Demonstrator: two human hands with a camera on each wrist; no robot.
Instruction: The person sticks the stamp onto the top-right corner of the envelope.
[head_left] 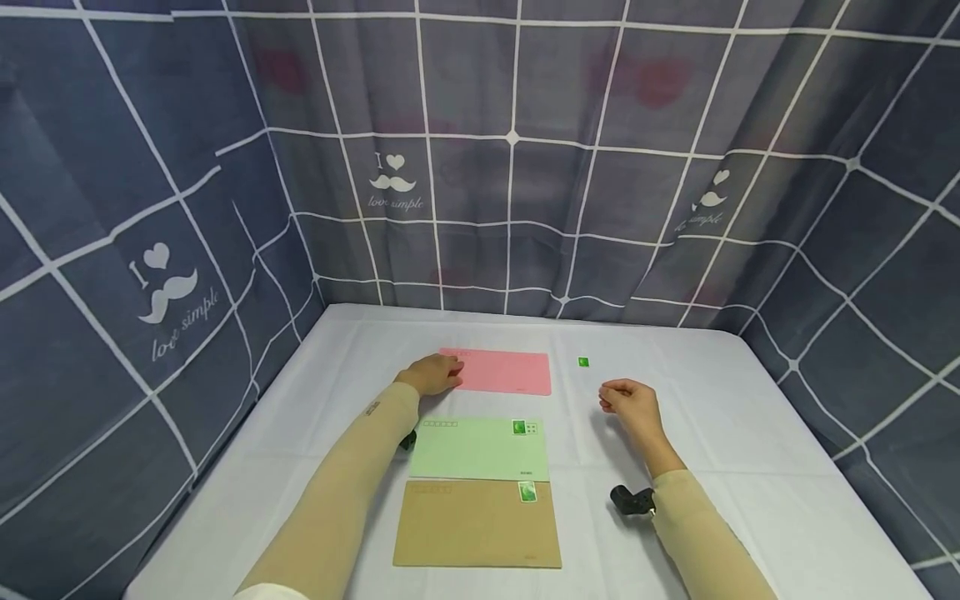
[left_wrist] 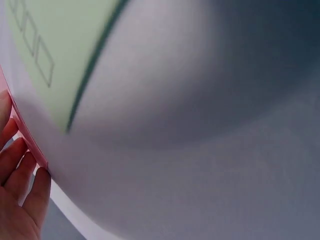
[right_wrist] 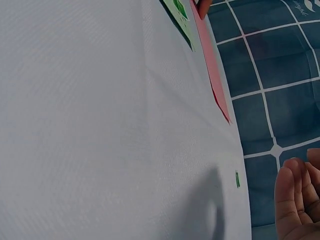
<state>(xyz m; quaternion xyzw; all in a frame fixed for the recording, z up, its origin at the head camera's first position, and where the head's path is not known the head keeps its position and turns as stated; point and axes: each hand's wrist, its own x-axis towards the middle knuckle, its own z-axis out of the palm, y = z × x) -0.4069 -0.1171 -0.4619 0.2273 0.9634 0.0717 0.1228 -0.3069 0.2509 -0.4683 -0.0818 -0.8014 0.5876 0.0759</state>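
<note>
Brown rectangular paper envelope [head_left: 477, 527] nearest; pink rectangular envelope [head_left: 506, 372] beyond.
Left hand [head_left: 430, 374], fingers spread, touches the pink one; right hand [head_left: 632, 403] hovers, fingers close together.

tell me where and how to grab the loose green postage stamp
Probably pinch the loose green postage stamp by its near right corner, coming from the right: it lies flat on the tablecloth, with the right hand on that side.

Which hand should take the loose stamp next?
Right, probably: the right hand hovers near the stamp, nothing visible in its grasp. The left hand touches the pink envelope at its left end, and that envelope lies between it and the stamp.
</note>
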